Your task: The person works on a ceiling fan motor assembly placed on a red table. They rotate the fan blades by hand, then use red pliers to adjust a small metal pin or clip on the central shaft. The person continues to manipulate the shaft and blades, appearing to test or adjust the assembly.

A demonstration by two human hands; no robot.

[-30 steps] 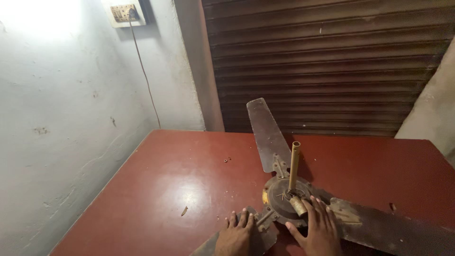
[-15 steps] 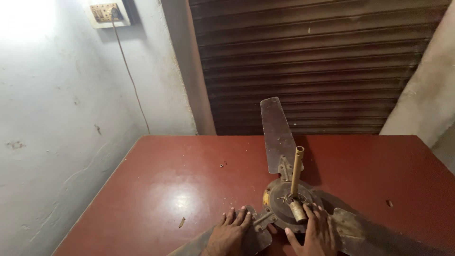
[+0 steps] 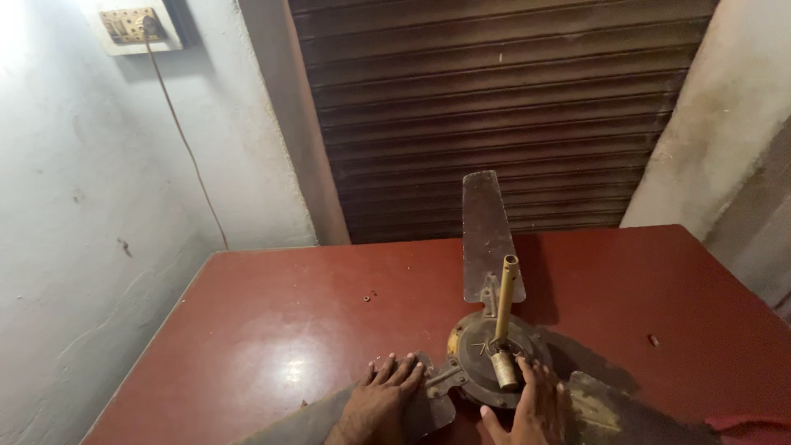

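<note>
Red-brown table [image 3: 272, 330], glossy, set against a pale plaster wall [image 3: 82, 247]; brown rolling shutter [image 3: 494, 107] behind; switch box [image 3: 130, 25] upper left with a cord [image 3: 185, 140] hanging down; small screws [image 3: 369, 295] loose on the table. Old ceiling fan [image 3: 486, 363] lies on the table near its front edge, brass rod [image 3: 504, 297] upright, one blade [image 3: 484, 235] pointing at the shutter. Left hand [image 3: 375, 404] flat, fingers spread, pressing the near-left blade, gripping nothing; right hand [image 3: 535, 408] open on the motor rim, gripping nothing. No containers in view.
</note>
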